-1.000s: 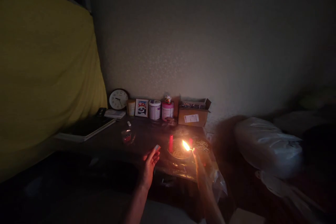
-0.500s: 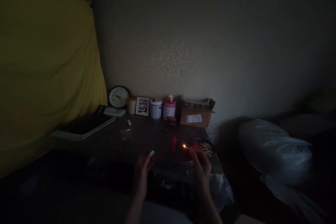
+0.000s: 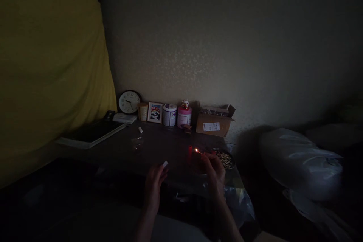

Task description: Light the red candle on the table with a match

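Observation:
Between the fingertips of my right hand (image 3: pixel 214 172) is a burning match (image 3: pixel 199 152), its small flame at the left end. Just left of the flame a red candle (image 3: pixel 190 155) stands upright on the dark table (image 3: pixel 161 143); the two are apart. My left hand (image 3: pixel 154 185) is closed around a small whitish box (image 3: pixel 165 164), only its end showing; it looks like a matchbox. Behind my right hand sits a round container (image 3: pixel 232 163) full of matchsticks (image 3: pixel 224 159). Something dark and round below the flame is too dim to make out.
Along the wall stand a clock (image 3: pixel 129 102), a cup (image 3: pixel 143 112), a panda picture frame (image 3: pixel 155 112), a white can (image 3: pixel 170 115), a pink-lidded can (image 3: pixel 184 116) with a figurine, and a cardboard box (image 3: pixel 212 124). A book (image 3: pixel 90 136) lies left; plastic bags (image 3: pixel 300 162) lie right.
My right hand has moved the lit match a little left and up, closer to the red candle. The left hand keeps its hold, nearly still. The view has shifted slightly.

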{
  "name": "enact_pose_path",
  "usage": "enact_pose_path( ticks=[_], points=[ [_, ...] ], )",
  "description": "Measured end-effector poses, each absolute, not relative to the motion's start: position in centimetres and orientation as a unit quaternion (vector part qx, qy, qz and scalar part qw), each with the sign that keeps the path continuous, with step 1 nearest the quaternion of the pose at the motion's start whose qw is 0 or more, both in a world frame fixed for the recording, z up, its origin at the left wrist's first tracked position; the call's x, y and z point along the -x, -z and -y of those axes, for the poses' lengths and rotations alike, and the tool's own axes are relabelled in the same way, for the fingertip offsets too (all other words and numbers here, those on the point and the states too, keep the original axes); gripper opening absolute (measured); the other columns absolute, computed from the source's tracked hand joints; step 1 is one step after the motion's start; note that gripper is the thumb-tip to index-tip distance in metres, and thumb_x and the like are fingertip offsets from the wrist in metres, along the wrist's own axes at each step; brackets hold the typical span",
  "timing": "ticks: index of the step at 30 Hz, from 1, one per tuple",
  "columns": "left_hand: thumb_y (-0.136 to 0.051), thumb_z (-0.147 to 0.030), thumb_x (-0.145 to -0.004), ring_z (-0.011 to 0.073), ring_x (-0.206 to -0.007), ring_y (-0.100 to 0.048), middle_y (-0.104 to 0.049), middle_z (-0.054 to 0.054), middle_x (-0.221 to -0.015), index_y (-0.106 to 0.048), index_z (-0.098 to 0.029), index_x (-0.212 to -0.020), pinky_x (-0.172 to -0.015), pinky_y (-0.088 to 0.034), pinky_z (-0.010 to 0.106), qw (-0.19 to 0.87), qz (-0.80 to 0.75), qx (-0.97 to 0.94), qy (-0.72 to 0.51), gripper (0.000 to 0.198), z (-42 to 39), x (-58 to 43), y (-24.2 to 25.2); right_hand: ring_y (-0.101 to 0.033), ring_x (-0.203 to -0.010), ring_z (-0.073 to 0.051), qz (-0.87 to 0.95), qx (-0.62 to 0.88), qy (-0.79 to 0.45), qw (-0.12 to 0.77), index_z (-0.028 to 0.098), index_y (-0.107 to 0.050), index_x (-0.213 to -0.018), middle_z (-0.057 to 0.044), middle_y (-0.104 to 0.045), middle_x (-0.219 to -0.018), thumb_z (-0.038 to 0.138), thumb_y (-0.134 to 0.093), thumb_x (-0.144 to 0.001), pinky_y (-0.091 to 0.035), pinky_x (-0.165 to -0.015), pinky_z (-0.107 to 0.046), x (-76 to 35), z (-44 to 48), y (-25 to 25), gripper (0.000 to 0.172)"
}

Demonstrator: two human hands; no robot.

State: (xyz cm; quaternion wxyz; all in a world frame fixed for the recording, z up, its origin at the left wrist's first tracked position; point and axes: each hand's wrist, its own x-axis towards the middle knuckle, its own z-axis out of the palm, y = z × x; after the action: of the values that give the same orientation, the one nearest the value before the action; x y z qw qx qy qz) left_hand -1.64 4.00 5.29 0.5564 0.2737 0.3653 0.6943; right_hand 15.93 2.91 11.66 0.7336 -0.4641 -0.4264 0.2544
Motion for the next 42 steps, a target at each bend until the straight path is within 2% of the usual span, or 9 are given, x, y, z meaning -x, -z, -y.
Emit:
enact_pose_path(
  ticks=[7, 17, 26, 42],
  points=[
    [-0.067, -0.039, -0.068, 0.0205, -0.091, -0.063, -0.065, 0.006, -0.1, -0.062, -0.02, -0.093, -0.081, -0.046, 0.033, 0.552, -0.373, -0.277, -0.692, 0.032, -4.0, 1.6, -5.4, -0.059, -0.067, -0.016, 0.465, 0.441, -0.253, 0.725, 0.016, -0.062, -0.076, -0.002, -0.063, -0.073, 0.038, -0.065, -0.071, -0.048, -0.06, -0.027, -16.0, -4.2, -11.5, 0.022],
    [-0.065, -0.039, -0.07, 0.0186, -0.089, -0.062, -0.064, 0.006, -0.1, -0.061, -0.019, -0.095, -0.078, -0.046, 0.03, 0.553, -0.379, -0.284, -0.685, 0.033, -4.1, 1.7, -5.3, -0.059, -0.073, -0.018, 0.489, 0.491, -0.191, 0.696, 0.017, -0.064, -0.078, -0.003, -0.066, -0.077, 0.04, -0.061, -0.074, -0.046, -0.066, -0.029, -15.9, -6.1, -11.3, 0.023],
    [-0.067, -0.039, -0.068, 0.0204, -0.091, -0.062, -0.064, 0.007, -0.099, -0.06, -0.018, -0.095, -0.081, -0.046, 0.033, 0.557, -0.371, -0.276, -0.69, 0.035, -3.9, 1.7, -5.5, -0.058, -0.065, -0.016, 0.496, 0.505, -0.188, 0.681, 0.018, -0.061, -0.073, 0.0, -0.063, -0.068, 0.042, -0.059, -0.075, -0.044, -0.058, -0.025, -15.7, -6.6, -11.5, 0.024],
    [-0.065, -0.038, -0.07, 0.0212, -0.092, -0.061, -0.063, 0.009, -0.102, -0.06, -0.017, -0.097, -0.082, -0.045, 0.035, 0.558, -0.374, -0.28, -0.686, 0.035, -3.9, 1.7, -5.5, -0.059, -0.065, -0.017, 0.506, 0.515, -0.181, 0.668, 0.017, -0.062, -0.076, -0.002, -0.064, -0.069, 0.045, -0.058, -0.075, -0.045, -0.059, -0.026, -15.7, -7.3, -10.9, 0.028]
  ],
)
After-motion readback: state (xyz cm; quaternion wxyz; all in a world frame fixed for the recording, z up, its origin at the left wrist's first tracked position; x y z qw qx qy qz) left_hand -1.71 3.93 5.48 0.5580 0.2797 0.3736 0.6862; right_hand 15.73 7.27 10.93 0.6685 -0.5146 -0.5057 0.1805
